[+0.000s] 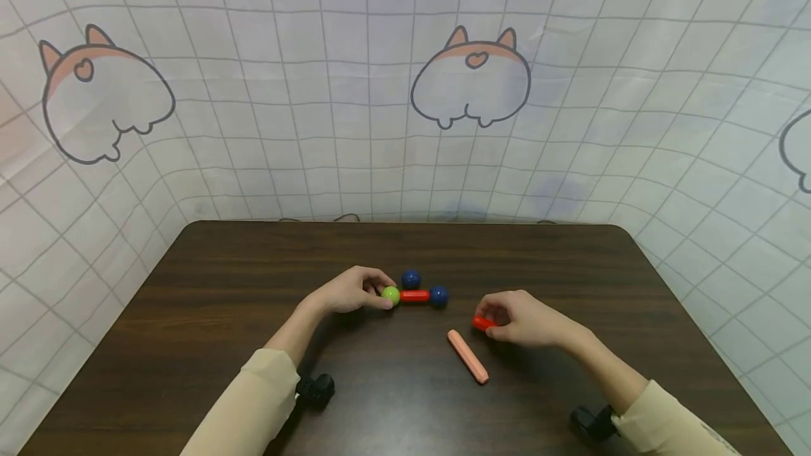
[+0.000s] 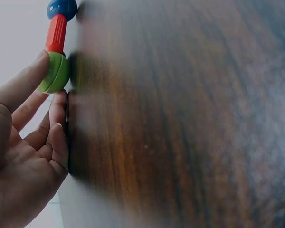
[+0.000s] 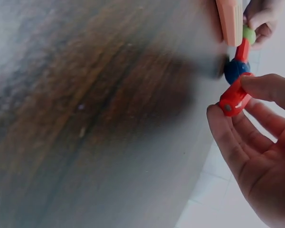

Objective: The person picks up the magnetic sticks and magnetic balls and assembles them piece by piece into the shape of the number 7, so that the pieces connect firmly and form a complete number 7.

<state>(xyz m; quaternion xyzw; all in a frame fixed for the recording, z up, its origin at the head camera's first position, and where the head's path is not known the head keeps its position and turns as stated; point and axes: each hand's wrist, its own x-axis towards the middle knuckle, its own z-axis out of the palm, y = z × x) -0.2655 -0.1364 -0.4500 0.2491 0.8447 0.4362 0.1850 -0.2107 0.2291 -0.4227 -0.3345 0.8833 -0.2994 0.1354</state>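
My left hand [image 1: 355,290] pinches a green ball [image 1: 391,295] between thumb and fingers. A red rod [image 1: 415,295] joins that ball to a blue ball [image 1: 438,295] on its right, all in one line on the table. In the left wrist view the thumb lies across the green ball [image 2: 57,73]. Farther right, my right hand [image 1: 522,319] pinches a second, short red rod [image 1: 484,323]. The right wrist view shows a small round grey end on this red rod [image 3: 235,97]. Between the hands lies a peach-coloured rod [image 1: 467,357], touched by neither.
Another blue ball [image 1: 410,279] sits just behind the joined red rod. All of it is on a dark wooden table [image 1: 190,329]. A white tiled-pattern curtain [image 1: 304,125] hangs behind the table. Black wrist devices [image 1: 315,391] show beneath both sleeves.
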